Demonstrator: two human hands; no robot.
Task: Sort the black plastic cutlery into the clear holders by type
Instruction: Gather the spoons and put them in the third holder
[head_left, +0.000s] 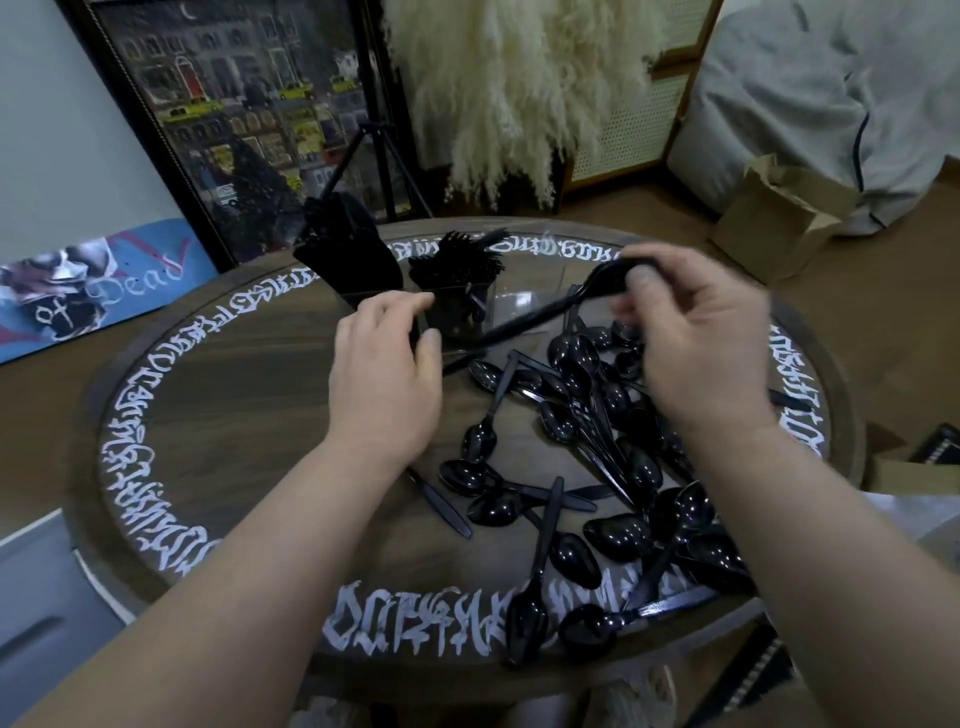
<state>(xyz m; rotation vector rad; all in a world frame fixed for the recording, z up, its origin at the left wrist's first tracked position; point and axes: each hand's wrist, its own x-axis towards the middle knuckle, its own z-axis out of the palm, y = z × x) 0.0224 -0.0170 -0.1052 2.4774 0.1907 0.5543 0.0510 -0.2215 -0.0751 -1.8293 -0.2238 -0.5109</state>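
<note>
A heap of black plastic spoons (587, 415) covers the right half of the round table (218, 415), and a few knives (441, 501) lie among them. At the back stand three clear holders: one with knives (348, 260), one with forks (460, 270), and one (524, 299) that looks empty. My right hand (696, 338) pinches a black spoon (550, 312) by its bowl end above the empty holder, handle slanting down-left. My left hand (384, 374) is curled beside the fork holder; a black handle (460, 361) sticks out under its thumb, type hidden.
A white lettered ring runs round the table's rim (415, 618). Behind the table stand a framed picture (234, 114), a tripod (374, 156) and pampas grass (509, 93). A cardboard box (774, 218) and a grey beanbag (831, 93) sit on the floor at right.
</note>
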